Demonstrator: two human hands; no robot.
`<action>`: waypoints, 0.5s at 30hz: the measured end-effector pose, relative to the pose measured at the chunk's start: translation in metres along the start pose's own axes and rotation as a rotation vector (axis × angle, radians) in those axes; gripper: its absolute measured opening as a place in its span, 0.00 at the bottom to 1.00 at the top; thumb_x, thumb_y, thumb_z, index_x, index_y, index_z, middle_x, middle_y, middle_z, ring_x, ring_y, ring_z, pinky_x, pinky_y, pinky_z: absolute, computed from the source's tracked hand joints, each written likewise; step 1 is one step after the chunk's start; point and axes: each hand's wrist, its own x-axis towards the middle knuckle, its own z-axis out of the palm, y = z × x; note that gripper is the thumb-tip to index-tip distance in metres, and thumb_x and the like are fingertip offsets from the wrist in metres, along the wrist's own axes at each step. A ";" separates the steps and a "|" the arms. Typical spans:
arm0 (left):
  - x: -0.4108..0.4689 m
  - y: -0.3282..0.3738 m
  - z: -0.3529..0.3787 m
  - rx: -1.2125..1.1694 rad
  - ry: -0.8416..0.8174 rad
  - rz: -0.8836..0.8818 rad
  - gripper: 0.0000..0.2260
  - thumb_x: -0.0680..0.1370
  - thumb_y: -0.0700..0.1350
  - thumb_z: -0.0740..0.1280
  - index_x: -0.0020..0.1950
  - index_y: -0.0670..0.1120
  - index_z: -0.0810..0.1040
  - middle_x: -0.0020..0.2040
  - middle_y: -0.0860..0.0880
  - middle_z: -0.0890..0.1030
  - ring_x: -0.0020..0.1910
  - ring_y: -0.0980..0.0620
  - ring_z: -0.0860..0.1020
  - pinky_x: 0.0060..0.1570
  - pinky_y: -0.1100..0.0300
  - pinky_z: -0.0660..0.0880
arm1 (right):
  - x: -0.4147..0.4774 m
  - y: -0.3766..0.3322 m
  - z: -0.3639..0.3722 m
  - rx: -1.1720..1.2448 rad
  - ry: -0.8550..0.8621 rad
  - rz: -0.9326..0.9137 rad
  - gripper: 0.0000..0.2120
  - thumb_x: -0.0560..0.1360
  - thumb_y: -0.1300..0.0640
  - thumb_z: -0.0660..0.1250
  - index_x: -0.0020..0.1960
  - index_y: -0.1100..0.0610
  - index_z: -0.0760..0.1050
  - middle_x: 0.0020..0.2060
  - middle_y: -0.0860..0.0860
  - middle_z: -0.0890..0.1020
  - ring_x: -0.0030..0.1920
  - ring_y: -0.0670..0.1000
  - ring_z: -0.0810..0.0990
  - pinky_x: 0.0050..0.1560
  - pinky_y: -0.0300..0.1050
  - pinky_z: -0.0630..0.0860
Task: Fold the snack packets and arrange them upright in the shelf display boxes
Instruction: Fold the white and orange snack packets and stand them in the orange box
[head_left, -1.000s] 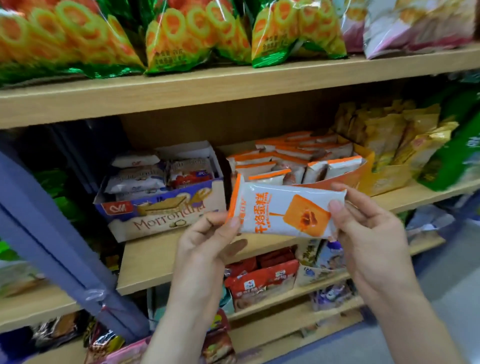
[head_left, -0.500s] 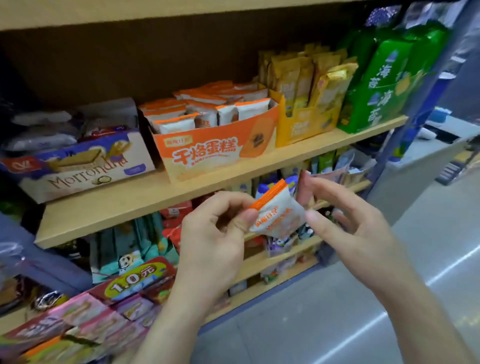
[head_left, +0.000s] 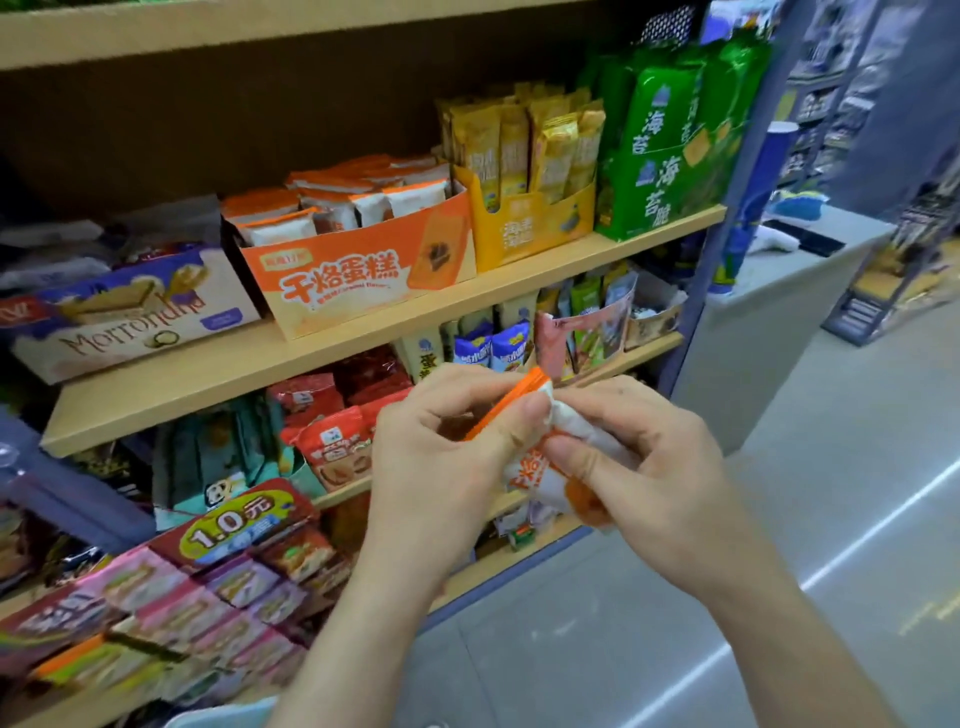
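Observation:
A white and orange snack packet (head_left: 535, 470) is held in front of the lower shelves, bent between both hands. My left hand (head_left: 441, 457) pinches its orange sealed edge near the top. My right hand (head_left: 649, 467) grips the crumpled white body from the right. Above and to the left, on the middle shelf, stands the matching orange display box (head_left: 363, 275) with several like packets upright in it. Much of the held packet is hidden by my fingers.
Left of the orange box lies a purple and white wafer box (head_left: 130, 317); right of it stand a yellow display box (head_left: 530, 223) and green seaweed bags (head_left: 670, 150). Lower shelves hold red, blue and pink packets. A grey counter (head_left: 779, 312) and open floor lie to the right.
The packet went from flat and stretched between both hands to folded and crumpled. My hands came closer together and lower, and my view dropped and swung right along the shelves.

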 end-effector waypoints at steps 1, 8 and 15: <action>-0.001 0.002 0.003 -0.029 0.030 -0.005 0.02 0.69 0.48 0.75 0.41 0.55 0.85 0.41 0.53 0.84 0.43 0.56 0.81 0.42 0.63 0.76 | -0.002 -0.002 -0.001 0.004 0.000 0.007 0.13 0.73 0.56 0.73 0.57 0.49 0.82 0.48 0.49 0.80 0.50 0.42 0.80 0.42 0.28 0.75; -0.011 0.004 0.011 -0.140 0.241 -0.156 0.03 0.72 0.44 0.69 0.39 0.51 0.81 0.34 0.53 0.81 0.34 0.56 0.79 0.32 0.62 0.78 | -0.014 0.003 -0.026 -0.173 -0.111 0.128 0.21 0.71 0.45 0.73 0.64 0.39 0.76 0.52 0.37 0.81 0.54 0.42 0.80 0.50 0.48 0.81; -0.021 -0.006 0.007 -0.091 0.283 -0.245 0.09 0.81 0.37 0.62 0.44 0.49 0.76 0.37 0.51 0.79 0.36 0.56 0.77 0.32 0.63 0.76 | -0.017 0.001 -0.039 0.071 -0.025 0.182 0.13 0.65 0.50 0.74 0.49 0.42 0.82 0.40 0.43 0.83 0.38 0.45 0.83 0.33 0.42 0.81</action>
